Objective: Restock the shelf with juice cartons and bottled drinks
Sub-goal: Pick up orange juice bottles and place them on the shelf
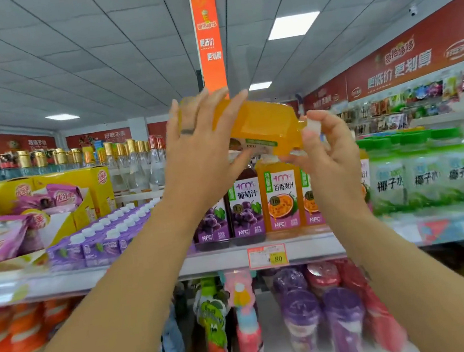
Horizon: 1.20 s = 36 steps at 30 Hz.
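Note:
An orange juice bottle (259, 125) lies tilted on its side in the air above the top shelf, its white cap to the right. My left hand (201, 150) holds the bottle's base end, fingers spread around it. My right hand (327, 145) pinches the neck and cap end. Below them on the shelf (224, 259) stand purple grape juice bottles (243, 206) and orange passion fruit juice bottles (279, 196).
Small purple juice cartons (100, 240) fill the shelf's left part beside yellow boxes of pink pouches (23, 215). Green-capped coconut water bottles (419, 172) stand at the right. Glass bottles (123, 163) stand behind. The lower shelf holds colourful cups and drinks (322, 311).

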Each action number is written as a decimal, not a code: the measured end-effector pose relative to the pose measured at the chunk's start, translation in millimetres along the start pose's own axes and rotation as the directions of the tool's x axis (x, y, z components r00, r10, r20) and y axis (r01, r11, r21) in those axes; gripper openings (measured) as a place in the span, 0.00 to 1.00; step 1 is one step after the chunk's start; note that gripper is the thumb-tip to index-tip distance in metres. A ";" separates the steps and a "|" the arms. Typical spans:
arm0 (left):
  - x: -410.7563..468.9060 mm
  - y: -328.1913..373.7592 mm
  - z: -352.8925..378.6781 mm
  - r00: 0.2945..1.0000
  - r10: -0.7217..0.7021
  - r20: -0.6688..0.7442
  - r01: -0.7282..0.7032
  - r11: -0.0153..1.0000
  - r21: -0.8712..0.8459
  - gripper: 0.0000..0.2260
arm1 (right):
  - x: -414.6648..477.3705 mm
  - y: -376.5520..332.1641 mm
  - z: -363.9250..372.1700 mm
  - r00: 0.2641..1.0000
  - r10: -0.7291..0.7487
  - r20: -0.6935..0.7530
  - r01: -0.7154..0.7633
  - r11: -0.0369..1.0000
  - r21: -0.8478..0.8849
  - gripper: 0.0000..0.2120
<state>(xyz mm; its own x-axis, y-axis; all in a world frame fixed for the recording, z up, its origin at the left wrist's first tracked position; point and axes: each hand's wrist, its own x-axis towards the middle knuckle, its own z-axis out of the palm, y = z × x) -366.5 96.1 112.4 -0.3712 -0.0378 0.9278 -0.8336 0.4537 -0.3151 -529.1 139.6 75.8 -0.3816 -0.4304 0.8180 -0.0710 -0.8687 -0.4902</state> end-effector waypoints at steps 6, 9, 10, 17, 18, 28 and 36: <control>-52.6 12.5 -14.5 0.982 0.107 0.153 -0.103 0.994 -0.031 0.34 | -64.1 18.8 -24.8 0.987 0.161 -0.020 -0.158 0.984 0.087 0.07; -84.4 24.3 -10.7 0.969 0.129 0.208 -0.116 0.990 -0.076 0.33 | -92.8 28.2 -37.7 0.977 0.209 -0.028 -0.208 0.977 0.034 0.07; -94.8 28.8 -9.4 0.965 0.127 0.229 -0.107 0.990 -0.096 0.33 | -102.0 31.2 -42.1 0.973 0.228 -0.028 -0.227 0.974 0.017 0.07; -176.8 70.1 2.8 0.910 -0.015 0.415 0.112 0.971 -0.210 0.34 | -163.8 64.1 -75.8 0.915 0.401 -0.027 -0.402 0.913 -0.069 0.08; -189.2 77.5 4.1 0.882 -0.068 0.467 0.188 0.959 -0.214 0.34 | -171.1 68.0 -79.9 0.900 0.435 -0.026 -0.436 0.895 -0.091 0.08; -286.4 151.2 8.6 0.082 -0.219 0.972 0.989 0.138 -0.052 0.16 | -226.3 101.5 -121.1 0.583 0.813 0.014 -0.808 0.581 -0.096 0.13; -314.3 179.9 12.6 -0.253 0.158 0.954 0.928 -0.240 0.286 0.33 | -261.0 115.9 -141.3 0.295 0.936 0.192 -0.949 0.265 0.169 0.30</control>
<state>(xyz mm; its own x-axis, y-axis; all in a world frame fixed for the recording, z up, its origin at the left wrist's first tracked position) -405.0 178.3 -238.5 -0.4278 -0.7686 -0.4756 -0.2609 -0.3987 0.8792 -568.0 185.9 -237.0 -0.0019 -0.9872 -0.1597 0.4994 0.1374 -0.8554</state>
